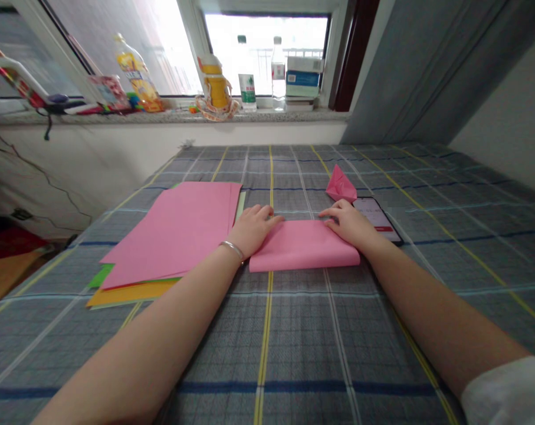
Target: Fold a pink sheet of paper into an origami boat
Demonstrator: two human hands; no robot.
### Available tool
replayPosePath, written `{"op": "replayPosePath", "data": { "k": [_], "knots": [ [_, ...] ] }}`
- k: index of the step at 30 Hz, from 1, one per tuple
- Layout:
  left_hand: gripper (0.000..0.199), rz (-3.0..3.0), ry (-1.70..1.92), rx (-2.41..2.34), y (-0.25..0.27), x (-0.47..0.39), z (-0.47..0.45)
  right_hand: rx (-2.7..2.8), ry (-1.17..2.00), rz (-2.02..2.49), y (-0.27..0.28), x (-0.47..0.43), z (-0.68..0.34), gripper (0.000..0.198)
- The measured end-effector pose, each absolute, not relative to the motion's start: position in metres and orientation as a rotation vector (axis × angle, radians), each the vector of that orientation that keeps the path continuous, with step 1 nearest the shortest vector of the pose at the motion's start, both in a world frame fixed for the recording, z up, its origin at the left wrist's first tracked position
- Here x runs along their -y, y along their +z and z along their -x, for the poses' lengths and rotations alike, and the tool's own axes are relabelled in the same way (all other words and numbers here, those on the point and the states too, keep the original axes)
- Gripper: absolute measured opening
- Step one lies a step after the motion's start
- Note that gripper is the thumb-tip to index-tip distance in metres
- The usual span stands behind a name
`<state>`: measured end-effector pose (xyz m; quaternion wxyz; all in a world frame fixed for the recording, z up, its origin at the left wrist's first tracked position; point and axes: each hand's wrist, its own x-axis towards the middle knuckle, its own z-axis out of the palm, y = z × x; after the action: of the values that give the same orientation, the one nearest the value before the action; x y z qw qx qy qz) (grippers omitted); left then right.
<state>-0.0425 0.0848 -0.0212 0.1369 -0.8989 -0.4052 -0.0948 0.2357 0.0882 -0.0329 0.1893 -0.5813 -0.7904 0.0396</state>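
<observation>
A sheet of pink paper (305, 245) lies folded over on the plaid cloth, with a rounded fold along its near side. At its upper left corner my left hand (255, 227), with a silver bracelet on the wrist, holds the far edge, fingers curled and thumb along the paper. My right hand (344, 221) grips the upper right part of the same edge with bent fingers. Some fingertips are hidden behind the hands. Just beyond the right hand stands a folded pink paper shape (340, 185), pointed at the top.
To the left lies a stack of coloured paper (179, 227), pink on top with green and orange below. A phone (376, 218) with a lit screen lies beside my right wrist. Bottles, a yellow cup (215, 85) and boxes (302, 79) stand on the windowsill (267, 115).
</observation>
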Motion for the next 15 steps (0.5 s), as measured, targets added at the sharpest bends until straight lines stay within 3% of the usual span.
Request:
{"op": "replayPosePath", "data": {
  "k": [5, 12, 15],
  "knots": [
    [0.041, 2.785, -0.021, 0.854, -0.017, -0.085, 0.036, 2.434, 0.127, 1.364, -0.033, -0.093, -0.236, 0.035],
    [0.04, 2.881, 0.024, 1.047, -0.01, -0.085, 0.032, 2.549, 0.2, 1.392, -0.021, -0.088, -0.229, 0.032],
    [0.04, 2.897, 0.012, 1.094, -0.005, -0.082, 0.03, 2.559, 0.153, 1.556, -0.012, -0.08, -0.217, 0.044]
  ]
}}
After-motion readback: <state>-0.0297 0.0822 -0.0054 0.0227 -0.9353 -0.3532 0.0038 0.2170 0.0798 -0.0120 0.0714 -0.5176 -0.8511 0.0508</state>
